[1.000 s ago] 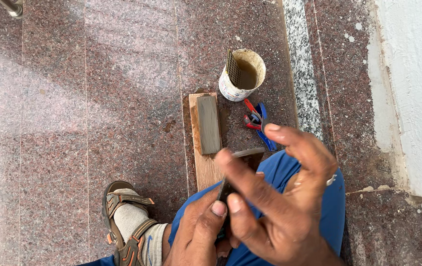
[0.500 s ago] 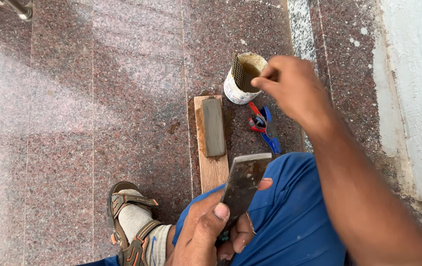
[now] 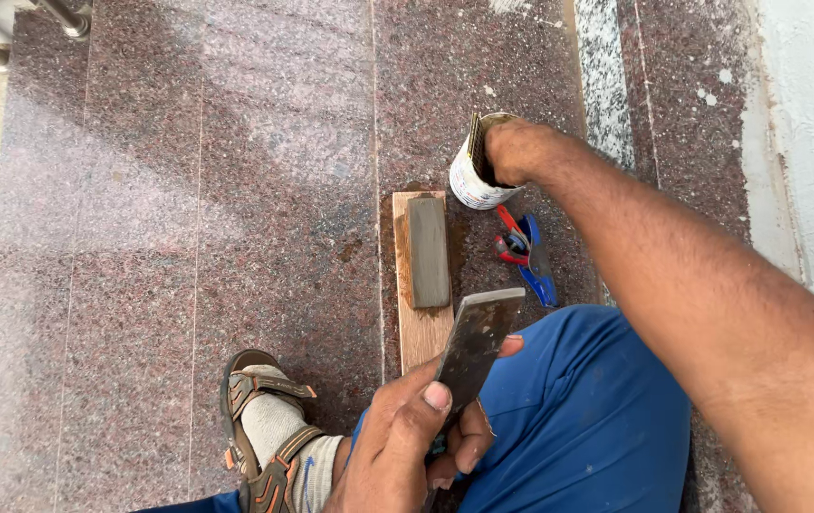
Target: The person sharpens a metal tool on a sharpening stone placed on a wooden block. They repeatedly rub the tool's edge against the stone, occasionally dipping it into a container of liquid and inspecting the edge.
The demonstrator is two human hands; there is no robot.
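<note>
A person sat on a reddish granite floor (image 3: 141, 237), seen from above. The left hand (image 3: 407, 442), near the bottom, was closed around a flat, dull metal blade (image 3: 478, 342), its broad edge pointing up and away. The right hand (image 3: 513, 150) reached far across, fingers dipped inside a small open tin can (image 3: 471, 180); whether they gripped anything could not be told. Between the hands lay a grey sharpening stone (image 3: 428, 251) set on a wooden board (image 3: 423, 332), looking damp and not touched by the blade. Just right of it lay red and blue pliers (image 3: 524, 252). Sharpening seemed only in preparation, with the stone strokes left to do.
</note>
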